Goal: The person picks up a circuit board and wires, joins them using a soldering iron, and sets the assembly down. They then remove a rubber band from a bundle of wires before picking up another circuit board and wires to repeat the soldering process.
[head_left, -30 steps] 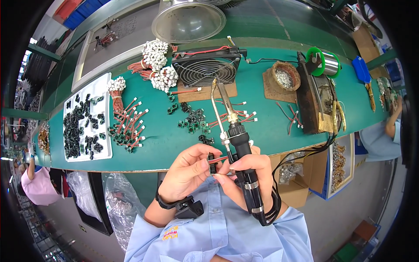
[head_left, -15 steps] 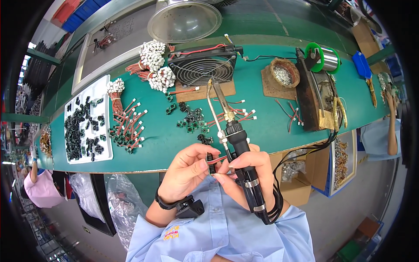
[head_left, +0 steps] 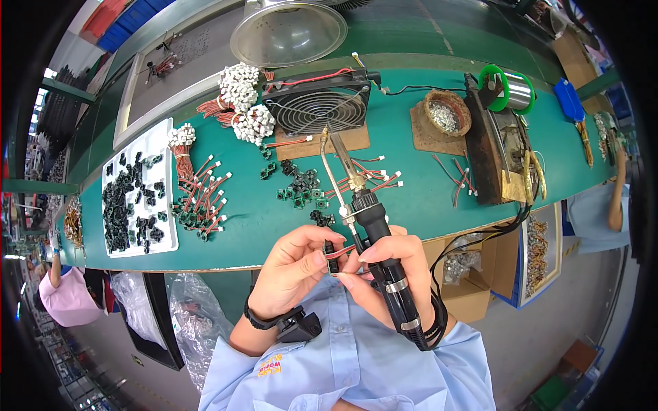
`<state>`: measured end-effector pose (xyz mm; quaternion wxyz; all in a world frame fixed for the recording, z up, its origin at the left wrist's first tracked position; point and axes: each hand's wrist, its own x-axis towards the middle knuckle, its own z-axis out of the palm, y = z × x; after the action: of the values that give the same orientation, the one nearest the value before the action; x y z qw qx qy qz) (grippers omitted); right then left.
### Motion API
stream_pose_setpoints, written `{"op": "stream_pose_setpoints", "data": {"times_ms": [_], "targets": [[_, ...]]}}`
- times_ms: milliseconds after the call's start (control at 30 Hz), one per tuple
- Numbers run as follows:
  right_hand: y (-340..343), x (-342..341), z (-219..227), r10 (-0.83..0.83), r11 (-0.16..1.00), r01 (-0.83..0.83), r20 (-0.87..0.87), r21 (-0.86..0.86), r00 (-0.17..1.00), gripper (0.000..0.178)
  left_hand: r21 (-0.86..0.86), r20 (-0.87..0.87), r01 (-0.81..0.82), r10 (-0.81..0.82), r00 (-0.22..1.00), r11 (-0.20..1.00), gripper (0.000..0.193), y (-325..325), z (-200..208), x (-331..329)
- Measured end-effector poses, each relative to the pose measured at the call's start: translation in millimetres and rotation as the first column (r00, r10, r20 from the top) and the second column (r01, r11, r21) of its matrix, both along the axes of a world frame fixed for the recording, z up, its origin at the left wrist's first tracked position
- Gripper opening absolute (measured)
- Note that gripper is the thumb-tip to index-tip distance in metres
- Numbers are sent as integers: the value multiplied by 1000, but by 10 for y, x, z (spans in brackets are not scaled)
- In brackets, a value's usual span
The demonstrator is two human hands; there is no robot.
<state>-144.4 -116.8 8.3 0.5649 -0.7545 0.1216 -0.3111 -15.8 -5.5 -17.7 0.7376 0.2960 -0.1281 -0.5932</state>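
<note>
My left hand point(head_left: 291, 264) is closed on a small black part point(head_left: 331, 258), pinched between thumb and fingertips in front of the table's near edge. Red and dark wires point(head_left: 340, 253) run from that part to the fingertips of my right hand point(head_left: 404, 264). The same right hand is wrapped round a black soldering iron point(head_left: 373, 219) with a solder feed tube alongside. Its tip points up and away, over the brown board at the fan point(head_left: 315, 106). Just beyond my hands lie several small green-and-black boards point(head_left: 301, 188) and loose wire leads with white connectors point(head_left: 391, 180).
A white tray point(head_left: 168, 233) of black parts stands left, beside wired boards point(head_left: 202, 202) and bundled connectors point(head_left: 240, 89). To the right are a bowl of solder scraps point(head_left: 445, 115), an iron stand point(head_left: 490, 157) and a solder spool point(head_left: 515, 91). Black cables point(head_left: 480, 236) trail from the iron.
The soldering iron's tip has swung slightly left with a small tilt of my right hand. My left hand and the black part stay almost still.
</note>
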Motion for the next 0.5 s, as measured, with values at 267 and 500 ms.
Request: {"op": "stream_pose_setpoints", "data": {"times_ms": [267, 500], "targets": [[-32, 21, -5, 60, 997, -61, 18, 47, 998, 44, -15, 66, -15, 16, 998, 1000, 27, -9, 21, 14], [45, 62, -17, -103, 969, 89, 49, 233, 993, 43, -12, 163, -18, 19, 986, 1000, 27, -11, 15, 34]]}}
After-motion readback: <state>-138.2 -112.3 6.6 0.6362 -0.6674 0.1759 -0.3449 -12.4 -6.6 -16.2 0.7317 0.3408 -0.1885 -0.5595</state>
